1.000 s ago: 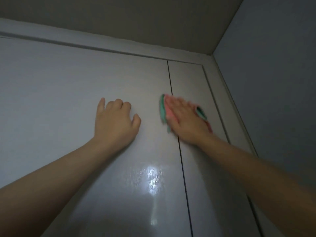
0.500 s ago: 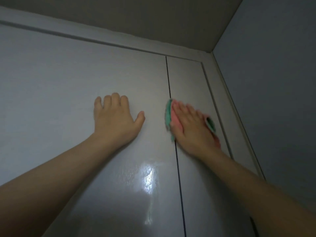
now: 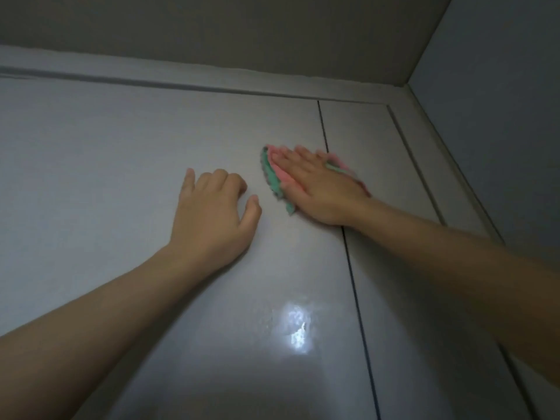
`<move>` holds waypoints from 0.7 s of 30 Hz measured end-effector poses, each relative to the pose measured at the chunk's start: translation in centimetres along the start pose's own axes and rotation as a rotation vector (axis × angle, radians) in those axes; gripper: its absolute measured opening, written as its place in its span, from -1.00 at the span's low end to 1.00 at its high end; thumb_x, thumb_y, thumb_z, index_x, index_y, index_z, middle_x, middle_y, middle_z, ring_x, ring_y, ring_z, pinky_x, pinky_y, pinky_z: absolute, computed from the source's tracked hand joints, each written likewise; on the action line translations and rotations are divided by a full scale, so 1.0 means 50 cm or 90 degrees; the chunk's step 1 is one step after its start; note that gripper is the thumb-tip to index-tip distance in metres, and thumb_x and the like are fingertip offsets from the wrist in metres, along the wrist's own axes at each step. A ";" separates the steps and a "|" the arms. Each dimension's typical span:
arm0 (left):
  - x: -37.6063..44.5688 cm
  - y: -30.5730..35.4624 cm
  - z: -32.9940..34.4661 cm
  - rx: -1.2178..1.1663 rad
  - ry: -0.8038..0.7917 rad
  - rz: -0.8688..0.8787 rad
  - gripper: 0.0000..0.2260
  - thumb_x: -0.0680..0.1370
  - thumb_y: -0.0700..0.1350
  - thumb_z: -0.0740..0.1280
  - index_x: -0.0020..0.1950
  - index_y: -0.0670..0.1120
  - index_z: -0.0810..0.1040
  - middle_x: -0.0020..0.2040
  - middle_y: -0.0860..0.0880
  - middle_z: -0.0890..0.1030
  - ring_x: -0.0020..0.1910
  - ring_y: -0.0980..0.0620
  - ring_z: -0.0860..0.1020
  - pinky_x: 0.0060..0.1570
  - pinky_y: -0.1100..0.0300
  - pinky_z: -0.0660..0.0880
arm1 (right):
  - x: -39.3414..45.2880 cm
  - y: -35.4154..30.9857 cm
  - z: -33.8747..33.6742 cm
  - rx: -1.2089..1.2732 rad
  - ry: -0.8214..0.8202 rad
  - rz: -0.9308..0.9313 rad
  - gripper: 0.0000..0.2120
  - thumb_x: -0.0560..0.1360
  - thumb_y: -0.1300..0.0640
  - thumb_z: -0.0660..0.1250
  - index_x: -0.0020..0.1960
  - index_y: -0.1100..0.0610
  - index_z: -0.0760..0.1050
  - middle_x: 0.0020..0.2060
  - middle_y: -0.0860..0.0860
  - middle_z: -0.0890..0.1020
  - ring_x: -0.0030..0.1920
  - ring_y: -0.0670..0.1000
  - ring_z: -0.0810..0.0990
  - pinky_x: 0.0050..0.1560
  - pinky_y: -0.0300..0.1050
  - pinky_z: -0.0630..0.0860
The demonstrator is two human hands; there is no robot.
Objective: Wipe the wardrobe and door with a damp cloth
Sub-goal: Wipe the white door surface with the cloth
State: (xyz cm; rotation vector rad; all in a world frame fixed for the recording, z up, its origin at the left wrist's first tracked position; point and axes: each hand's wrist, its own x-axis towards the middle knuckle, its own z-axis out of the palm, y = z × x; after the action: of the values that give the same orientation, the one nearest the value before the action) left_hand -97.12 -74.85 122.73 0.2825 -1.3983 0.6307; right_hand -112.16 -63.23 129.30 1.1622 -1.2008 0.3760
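**Flat palm on the cloth, high on the wardrobe front**

The right hand (image 3: 318, 186) lies spread, fingers straight, pressing a pink-and-green crumpled cloth (image 3: 274, 174) against the pale grey glossy wardrobe door panel (image 3: 121, 165). The cloth sits across the dark vertical seam (image 3: 351, 274) between that wide panel and the narrower grey panel (image 3: 360, 131) to its right — most of the cloth shows at the fingers' left side, with a pink edge peeking out past the far side of the hand. Its outline is blurred.

The left hand (image 3: 212, 213) rests just beside it on the wide panel, heel against the surface, fingers curled under and thumb out; it holds nothing.

Lower on the same panel a bright patch of reflected light (image 3: 295, 328) shows on the sheen. Above the doors runs a pale frame strip (image 3: 181, 77) — then the grey ceiling (image 3: 242, 28), with a bluish wall (image 3: 500, 116) at right.
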 end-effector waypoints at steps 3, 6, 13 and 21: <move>0.003 -0.023 -0.028 -0.091 -0.021 0.020 -0.57 0.48 0.11 0.02 0.07 -0.11 0.53 0.01 -0.07 0.57 0.03 -0.09 0.47 0.11 0.10 0.34 | 0.050 0.054 -0.018 -0.032 0.029 0.152 -0.47 0.65 -0.10 -0.14 0.58 0.00 -0.09 0.55 0.00 0.06 0.52 0.05 0.07 0.48 0.01 -0.04; 0.004 -0.059 -0.054 -0.076 -0.022 0.018 -0.58 0.49 0.06 0.06 0.17 -0.12 0.53 0.12 -0.07 0.58 0.12 -0.06 0.48 0.22 0.07 0.31 | 0.138 0.052 -0.019 0.020 0.008 0.348 -0.45 0.64 -0.06 -0.12 0.58 0.05 -0.14 0.56 0.02 -0.04 0.54 0.12 -0.05 0.49 0.05 -0.14; -0.024 -0.272 -0.129 0.097 -0.021 -0.103 -0.47 0.47 0.08 0.00 0.24 -0.20 0.48 0.25 -0.20 0.51 0.20 -0.21 0.45 0.26 -0.03 0.31 | 0.209 -0.283 0.038 0.017 -0.009 -0.016 -0.47 0.65 -0.10 -0.15 0.57 -0.03 -0.13 0.56 -0.07 -0.06 0.55 0.01 -0.10 0.49 0.00 -0.18; -0.089 -0.504 -0.216 0.106 -0.091 -0.144 -0.37 0.48 0.16 -0.07 0.48 -0.10 0.26 0.50 -0.17 0.23 0.47 -0.13 0.16 0.47 -0.06 0.05 | 0.339 -0.330 0.040 0.023 0.002 0.287 -0.46 0.64 -0.08 -0.17 0.58 0.05 -0.13 0.56 0.02 -0.05 0.55 0.12 -0.08 0.51 0.08 -0.17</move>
State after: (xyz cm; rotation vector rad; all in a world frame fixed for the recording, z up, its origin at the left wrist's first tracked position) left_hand -74.21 -90.42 121.02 0.6203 -1.4264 0.5475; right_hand -94.16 -77.36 135.61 0.9131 -1.4565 0.7408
